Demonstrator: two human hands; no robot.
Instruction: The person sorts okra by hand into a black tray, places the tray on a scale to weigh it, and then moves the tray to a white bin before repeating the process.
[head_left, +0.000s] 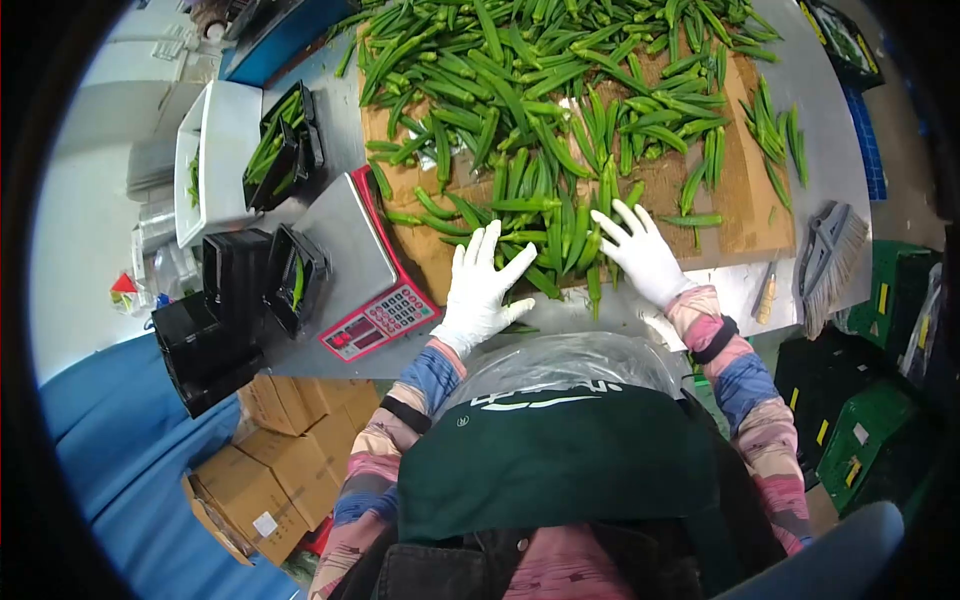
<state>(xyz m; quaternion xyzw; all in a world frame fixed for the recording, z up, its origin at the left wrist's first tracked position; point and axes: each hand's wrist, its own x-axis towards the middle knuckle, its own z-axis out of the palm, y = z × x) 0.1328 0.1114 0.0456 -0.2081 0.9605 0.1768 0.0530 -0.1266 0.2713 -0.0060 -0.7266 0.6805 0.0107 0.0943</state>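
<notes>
Green okra pods (535, 215) lie in a loose heap over a flattened sheet of cardboard (755, 190) on the metal table. My left hand (478, 292), in a white glove, rests at the near left edge of the heap with its fingers spread and nothing in them. On the other side, my right hand (645, 255), also gloved, reaches over the near pods with fingers apart. Its fingertips are close to or touching some okra. Between the two hands several pods point toward me.
Left of the heap stands a red digital scale (372, 318). Beside it are black trays (295, 278), another black tray with okra (280, 150) and a white bin (218, 160). At right lie a brush (832, 262) and a wooden-handled tool (766, 295). Cardboard boxes (270, 480) are below.
</notes>
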